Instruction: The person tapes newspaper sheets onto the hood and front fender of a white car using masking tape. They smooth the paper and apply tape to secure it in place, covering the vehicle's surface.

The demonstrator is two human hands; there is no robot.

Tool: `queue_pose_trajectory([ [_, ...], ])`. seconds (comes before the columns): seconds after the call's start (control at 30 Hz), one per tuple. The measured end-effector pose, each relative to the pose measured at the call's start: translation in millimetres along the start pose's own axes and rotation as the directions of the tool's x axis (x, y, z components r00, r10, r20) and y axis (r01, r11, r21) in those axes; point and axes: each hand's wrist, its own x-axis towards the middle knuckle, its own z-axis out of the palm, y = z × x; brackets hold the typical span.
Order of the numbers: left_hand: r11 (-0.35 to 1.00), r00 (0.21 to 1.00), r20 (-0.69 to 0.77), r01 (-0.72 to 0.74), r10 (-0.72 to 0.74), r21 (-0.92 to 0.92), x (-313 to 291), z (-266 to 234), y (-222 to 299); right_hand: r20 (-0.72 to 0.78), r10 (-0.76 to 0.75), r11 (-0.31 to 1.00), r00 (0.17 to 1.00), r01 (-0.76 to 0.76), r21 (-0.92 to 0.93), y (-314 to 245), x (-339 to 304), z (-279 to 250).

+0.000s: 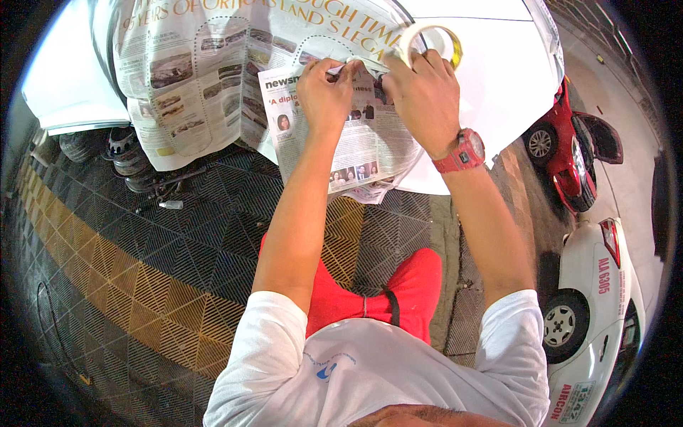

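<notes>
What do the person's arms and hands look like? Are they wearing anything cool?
Both arms have short white sleeves, with the forearms bare below. The left hand and right hand wear no gloves. The right wrist has a chunky reddish-pink watch with a rounded face; the left wrist has none.
</notes>
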Motion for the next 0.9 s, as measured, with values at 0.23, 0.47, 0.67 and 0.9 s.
queue_pose_trajectory([
  [0.23,0.982,0.989,0.029,0.15,-0.147,-0.114,-1,9,5,-0.035,0.241,0.96,0.97,-0.233,0.157,12,-12,-16],
  [0.47,0.989,0.99,-0.024,0.139,-0.14,-0.054,0,6,5,-0.141,0.181,0.978,0.973,-0.163,0.127,25,-7,4],
  [0.67,0.992,0.983,-0.146,0.099,-0.11,-0.081,-13,-1,42,-0.162,0.254,0.963,0.953,-0.233,0.136,25,-7,-1],
  [0.9,0.941,0.996,0.085,-0.003,0.033,-0.337,-24,16,67,-0.115,0.412,0.873,0.904,-0.355,0.334,30,-24,-7],
])
